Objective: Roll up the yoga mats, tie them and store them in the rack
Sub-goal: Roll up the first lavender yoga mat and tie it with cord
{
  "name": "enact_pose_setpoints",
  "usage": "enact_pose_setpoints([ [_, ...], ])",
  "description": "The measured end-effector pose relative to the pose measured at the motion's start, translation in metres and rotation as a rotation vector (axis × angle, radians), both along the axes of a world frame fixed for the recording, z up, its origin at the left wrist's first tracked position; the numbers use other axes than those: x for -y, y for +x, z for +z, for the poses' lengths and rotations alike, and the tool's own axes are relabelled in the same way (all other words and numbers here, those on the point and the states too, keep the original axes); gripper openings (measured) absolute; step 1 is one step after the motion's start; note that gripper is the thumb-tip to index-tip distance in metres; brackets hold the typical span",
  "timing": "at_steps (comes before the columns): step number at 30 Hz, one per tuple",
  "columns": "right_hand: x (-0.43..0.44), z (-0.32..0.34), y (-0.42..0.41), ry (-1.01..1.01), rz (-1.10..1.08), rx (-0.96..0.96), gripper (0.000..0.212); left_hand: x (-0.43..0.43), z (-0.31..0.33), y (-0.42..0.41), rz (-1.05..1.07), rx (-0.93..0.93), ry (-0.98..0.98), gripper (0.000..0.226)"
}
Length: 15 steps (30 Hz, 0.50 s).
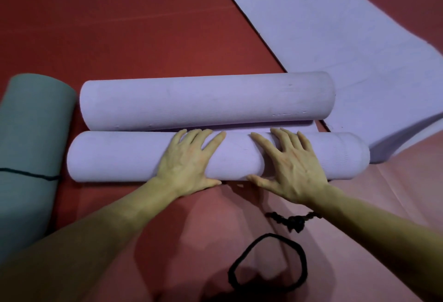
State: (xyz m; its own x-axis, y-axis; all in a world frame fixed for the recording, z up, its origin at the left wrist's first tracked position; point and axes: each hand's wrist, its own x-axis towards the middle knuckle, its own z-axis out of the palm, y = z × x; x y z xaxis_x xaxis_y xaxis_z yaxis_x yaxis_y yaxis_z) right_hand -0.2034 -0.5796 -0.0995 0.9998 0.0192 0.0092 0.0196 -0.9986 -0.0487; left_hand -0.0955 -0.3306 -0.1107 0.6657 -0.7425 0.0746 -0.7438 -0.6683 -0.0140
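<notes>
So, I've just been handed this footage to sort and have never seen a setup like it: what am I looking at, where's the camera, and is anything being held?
There is no machine here, only a person's two bare hands. The one picture comes from a wide-angle camera worn on the person's head, looking forward and down, so the forearms come in from the bottom edge.

The left hand and right hand lie flat, fingers spread, on the near rolled lilac mat. They press on it rather than grip it, so nothing is held.

Just behind it lies a second rolled lilac mat, and beyond that an unrolled lilac mat. On the left is a rolled green mat with a dark tie round it. All rest on the red floor. A loose black loop lies nearest the person.
</notes>
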Motion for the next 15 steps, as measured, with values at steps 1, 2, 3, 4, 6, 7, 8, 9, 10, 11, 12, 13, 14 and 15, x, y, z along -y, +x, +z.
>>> enact_pose_setpoints([
  [1, -0.002, 0.002, -0.003, 0.007, -0.007, 0.002, 0.097, -0.001, 0.0, -0.002, -0.008, -0.003, -0.003, 0.116],
  [2, -0.003, 0.004, -0.007, 0.016, -0.011, 0.007, 0.097, -0.003, -0.001, -0.005, -0.017, -0.013, 0.002, 0.115],
  [3, -0.006, 0.006, -0.013, 0.028, -0.01, 0.015, 0.097, -0.006, -0.001, -0.009, -0.023, -0.026, 0.009, 0.114],
  [4, -0.008, 0.007, -0.019, 0.041, -0.009, 0.027, 0.097, -0.008, -0.002, -0.012, -0.028, -0.038, 0.016, 0.114],
  [6, -0.013, 0.007, -0.034, 0.055, 0.005, 0.051, 0.096, -0.012, 0.0, -0.021, -0.036, -0.061, 0.027, 0.111],
  [7, -0.017, 0.006, -0.042, 0.053, 0.014, 0.057, 0.095, -0.013, 0.001, -0.027, -0.038, -0.071, 0.028, 0.11],
  [8, -0.019, 0.004, -0.05, 0.046, 0.016, 0.057, 0.095, -0.014, 0.003, -0.034, -0.04, -0.075, 0.023, 0.108],
  [9, -0.022, 0.002, -0.057, 0.039, 0.015, 0.055, 0.095, -0.014, 0.005, -0.04, -0.041, -0.078, 0.015, 0.108],
  [10, -0.023, -0.001, -0.062, 0.033, 0.017, 0.056, 0.094, -0.015, 0.006, -0.046, -0.043, -0.082, 0.01, 0.108],
  [11, -0.024, -0.002, -0.066, 0.024, 0.022, 0.057, 0.094, -0.015, 0.005, -0.051, -0.046, -0.088, 0.009, 0.109],
  [12, -0.024, -0.004, -0.069, 0.014, 0.03, 0.054, 0.094, -0.016, 0.004, -0.055, -0.044, -0.097, 0.016, 0.11],
  [13, -0.024, -0.005, -0.07, 0.005, 0.037, 0.049, 0.094, -0.016, 0.003, -0.058, -0.04, -0.111, 0.029, 0.111],
  [14, -0.024, -0.006, -0.07, -0.001, 0.041, 0.046, 0.094, -0.015, 0.004, -0.059, -0.034, -0.135, 0.039, 0.11],
  [15, -0.023, -0.007, -0.069, -0.005, 0.043, 0.046, 0.095, -0.013, 0.007, -0.058, -0.014, -0.166, 0.037, 0.106],
])
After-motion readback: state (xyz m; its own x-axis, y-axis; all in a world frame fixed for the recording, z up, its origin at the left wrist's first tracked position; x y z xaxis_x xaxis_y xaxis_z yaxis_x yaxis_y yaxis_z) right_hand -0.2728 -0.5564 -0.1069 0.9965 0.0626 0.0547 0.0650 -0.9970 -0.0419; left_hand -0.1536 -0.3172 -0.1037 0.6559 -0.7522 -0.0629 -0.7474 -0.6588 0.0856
